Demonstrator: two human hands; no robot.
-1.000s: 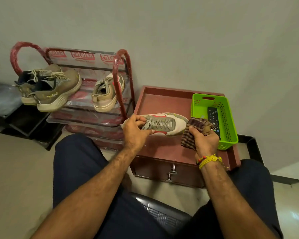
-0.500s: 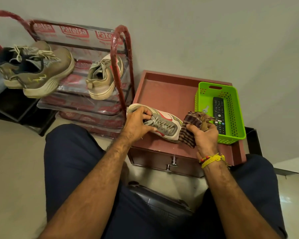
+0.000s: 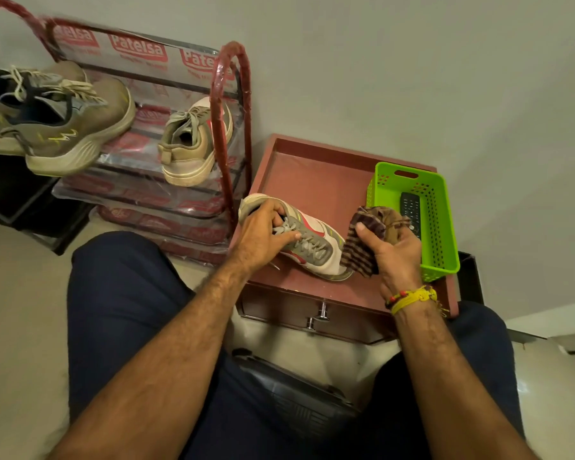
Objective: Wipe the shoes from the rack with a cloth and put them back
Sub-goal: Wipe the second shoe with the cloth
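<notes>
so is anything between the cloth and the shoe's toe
Nothing visible. The cloth, pinched in the right hand, already sits against the toe of the shoe that the left hand holds.

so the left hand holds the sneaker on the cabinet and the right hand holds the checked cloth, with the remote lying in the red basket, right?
Not quite: the basket is green, not red, as the head view shows. The rest stands: the left hand holds the sneaker on the cabinet, the right hand holds the checked cloth, and the remote lies inside.

I read this as a home: shoe rack (image 3: pixel 228 127) against plain wall, low cabinet (image 3: pixel 312 174), basket (image 3: pixel 440 227) with remote (image 3: pixel 410 210).
</notes>
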